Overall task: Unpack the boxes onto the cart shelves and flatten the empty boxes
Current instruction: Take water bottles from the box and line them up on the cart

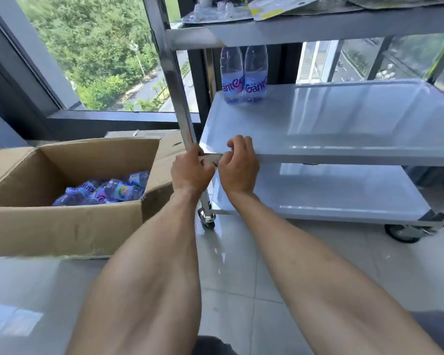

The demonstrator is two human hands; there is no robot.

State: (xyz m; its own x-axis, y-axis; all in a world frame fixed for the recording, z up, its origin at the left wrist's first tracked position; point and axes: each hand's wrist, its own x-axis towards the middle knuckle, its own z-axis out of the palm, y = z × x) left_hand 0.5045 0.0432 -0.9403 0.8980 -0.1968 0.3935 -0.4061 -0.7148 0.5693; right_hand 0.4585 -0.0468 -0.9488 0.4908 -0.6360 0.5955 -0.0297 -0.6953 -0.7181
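An open cardboard box (62, 226) stands on the floor at left, with several water bottles (105, 189) lying inside. Two water bottles (244, 75) stand upright at the back left of the steel cart's middle shelf (331, 124). My left hand (191, 170) grips the front left corner of that shelf, beside the cart's upright post (172, 80). My right hand (239, 163) is close beside it, fingers curled over the shelf's front edge. Whether either hand holds something small is hidden.
The cart's lower shelf (331, 193) sits just above the floor on caster wheels (208, 219). The top shelf (318, 29) carries flattened plastic packaging. A flattened cardboard piece (169, 142) lies behind the box. A large window runs along the far wall.
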